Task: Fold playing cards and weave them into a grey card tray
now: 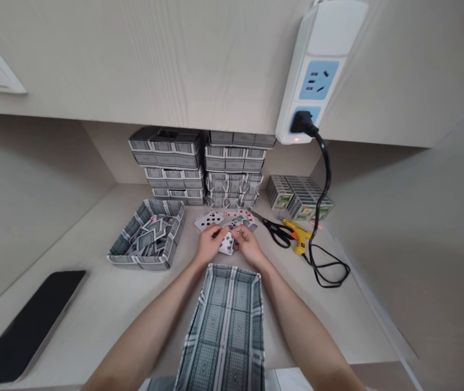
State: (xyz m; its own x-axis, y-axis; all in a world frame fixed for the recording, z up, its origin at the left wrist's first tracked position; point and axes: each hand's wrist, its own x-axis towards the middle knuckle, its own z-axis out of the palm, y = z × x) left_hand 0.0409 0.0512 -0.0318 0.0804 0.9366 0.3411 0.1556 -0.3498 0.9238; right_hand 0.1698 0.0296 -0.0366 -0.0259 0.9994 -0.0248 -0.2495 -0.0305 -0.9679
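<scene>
- Held the playing card [227, 244] at the middle of the desk [109, 304], directly between the left hand [210, 244] and the right hand [250, 247], about equally near to both.
- Had the left grip closed to a narrow pinch at the card's far left part, and the right grip closed likewise at its far right part.
- Judged that central place between the two grips to matter most, with equal reach from either side.
- Saw the printed face, and a bare end turned toward the desk's near edge; could not settle the long axis under the covering fingers.
- Had the long open box [219, 326] just on the near side of the card, set lengthwise from there to the desk's near edge and past it.
- Saw loose cards [207, 219] just beyond the fingertips, toward the far edge.
- Saw the card-filled box [138, 263] toward the left edge, and scissors [271, 226] and a glue gun [302, 233] toward the right edge.
- Could not read the held card's rank surely, nor count the overlapped loose ones.
- Lost the long box's near end below the view; could not tell what bore it there.
- Found the stacked boxes [235, 160] at the far edge partly cut off by the overhead panel [175, 65].
</scene>
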